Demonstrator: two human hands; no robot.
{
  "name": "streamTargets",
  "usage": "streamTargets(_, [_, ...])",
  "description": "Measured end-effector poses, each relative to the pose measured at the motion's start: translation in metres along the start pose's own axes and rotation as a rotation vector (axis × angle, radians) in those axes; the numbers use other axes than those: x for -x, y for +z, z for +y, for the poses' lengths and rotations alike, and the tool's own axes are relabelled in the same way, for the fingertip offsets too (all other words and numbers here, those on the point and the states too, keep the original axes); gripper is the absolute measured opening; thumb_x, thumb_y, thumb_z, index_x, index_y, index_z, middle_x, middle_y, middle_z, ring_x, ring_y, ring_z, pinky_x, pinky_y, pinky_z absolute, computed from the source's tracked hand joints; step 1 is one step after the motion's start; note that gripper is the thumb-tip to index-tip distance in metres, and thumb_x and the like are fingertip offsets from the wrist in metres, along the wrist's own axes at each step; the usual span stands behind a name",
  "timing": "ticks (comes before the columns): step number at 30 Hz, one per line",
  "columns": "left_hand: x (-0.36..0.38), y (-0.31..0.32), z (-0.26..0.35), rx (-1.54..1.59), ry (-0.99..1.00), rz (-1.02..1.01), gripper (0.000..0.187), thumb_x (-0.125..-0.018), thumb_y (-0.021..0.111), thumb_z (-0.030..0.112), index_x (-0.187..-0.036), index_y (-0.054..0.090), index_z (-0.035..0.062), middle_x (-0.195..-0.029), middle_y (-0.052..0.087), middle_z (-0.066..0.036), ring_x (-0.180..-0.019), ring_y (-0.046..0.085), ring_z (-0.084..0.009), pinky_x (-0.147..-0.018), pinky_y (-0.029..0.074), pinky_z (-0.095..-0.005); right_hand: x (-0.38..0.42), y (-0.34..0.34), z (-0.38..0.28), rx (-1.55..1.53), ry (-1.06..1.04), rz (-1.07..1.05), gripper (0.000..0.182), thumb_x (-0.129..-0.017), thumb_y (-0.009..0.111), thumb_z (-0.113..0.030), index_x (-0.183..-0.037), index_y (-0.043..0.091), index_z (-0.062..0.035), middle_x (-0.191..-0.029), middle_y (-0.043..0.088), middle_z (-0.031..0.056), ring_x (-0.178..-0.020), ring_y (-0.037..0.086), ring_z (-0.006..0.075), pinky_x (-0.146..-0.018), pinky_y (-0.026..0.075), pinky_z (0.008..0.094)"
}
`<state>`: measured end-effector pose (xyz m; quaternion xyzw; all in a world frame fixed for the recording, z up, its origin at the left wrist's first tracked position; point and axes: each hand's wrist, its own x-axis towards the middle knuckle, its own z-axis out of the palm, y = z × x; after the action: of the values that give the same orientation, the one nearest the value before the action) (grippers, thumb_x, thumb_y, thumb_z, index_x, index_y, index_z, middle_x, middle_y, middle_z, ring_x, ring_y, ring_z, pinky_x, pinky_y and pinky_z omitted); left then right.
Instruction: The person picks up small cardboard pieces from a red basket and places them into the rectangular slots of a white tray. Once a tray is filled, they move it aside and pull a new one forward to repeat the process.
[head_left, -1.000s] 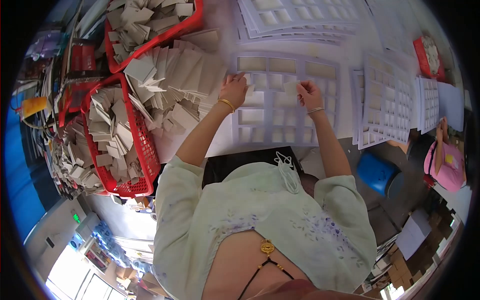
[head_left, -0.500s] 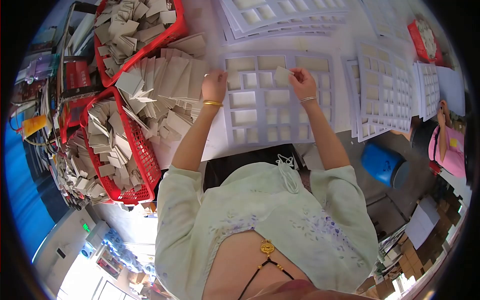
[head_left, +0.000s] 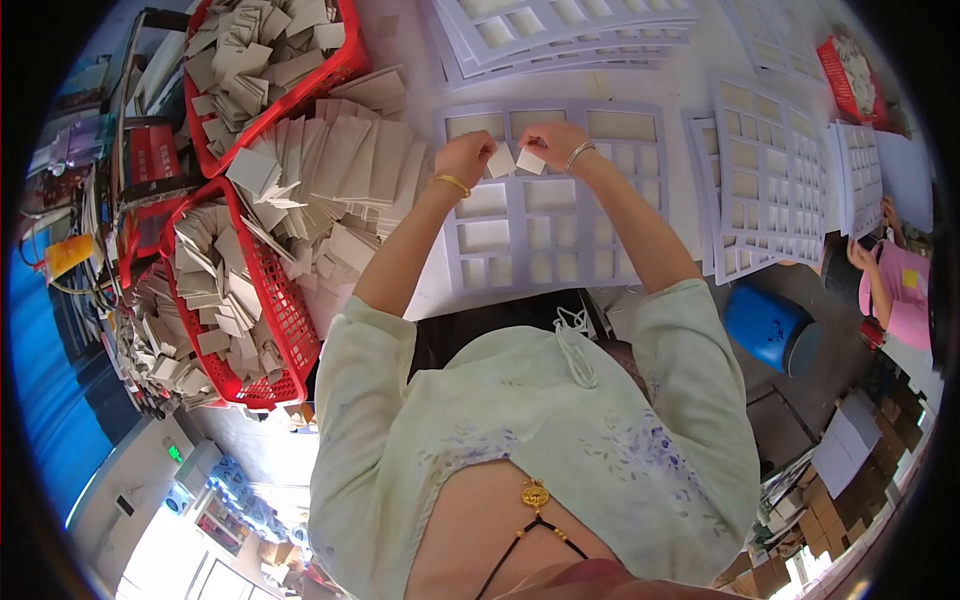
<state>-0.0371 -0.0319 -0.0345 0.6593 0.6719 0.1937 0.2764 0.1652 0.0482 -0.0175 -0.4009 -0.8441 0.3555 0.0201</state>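
My left hand (head_left: 466, 160) is closed on a small light card (head_left: 501, 161), pinched at its edge. Just to its right, my right hand (head_left: 553, 145) pinches another small pale card (head_left: 530, 161). Both cards hang over the upper part of a white frame sheet (head_left: 519, 240), which has many rectangular openings and lies flat on the table in front of me. Beige backing shows in its openings.
Left of the sheet, beige card pieces (head_left: 345, 160) lie in a fanned heap beside two red baskets (head_left: 285, 320) full of such pieces. More frame sheets (head_left: 770, 190) are stacked to the right and at the back. A person in pink (head_left: 905, 300) works at far right, near a blue barrel (head_left: 765, 325).
My right hand has moved left with its card, and my left hand has moved right, so the two are now close together. A card now shows in my left fingers.
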Motion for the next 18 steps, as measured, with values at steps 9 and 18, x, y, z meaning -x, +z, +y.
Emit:
streamTargets(9, [-0.017,-0.014,-0.002,-0.113,0.083,-0.142,0.011,-0.083,0.058,0.014,-0.093,0.063,0.0152,-0.085,0.066,-0.005,-0.082,0.063,-0.0259,-0.069,0.049,-0.0386,-0.015,0.001,0.000,0.064,-0.098,-0.093,0.013,-0.082,0.060,-0.018,-0.090,0.070,-0.0162,-0.090,0.069,0.0023,-0.081,0.063,0.0227,-0.073,0.049,0.0353])
streamTargets(18, [-0.007,-0.011,0.011,-0.173,0.051,-0.163,0.015,-0.081,0.061,0.011,-0.093,0.066,0.0180,-0.103,0.060,-0.003,-0.086,0.063,-0.0252,-0.073,0.051,-0.0383,-0.005,0.027,-0.001,0.104,-0.111,0.172,0.018,-0.077,0.062,-0.013,-0.095,0.063,-0.0154,-0.099,0.060,0.0038,-0.088,0.062,0.0253,-0.072,0.051,0.0397])
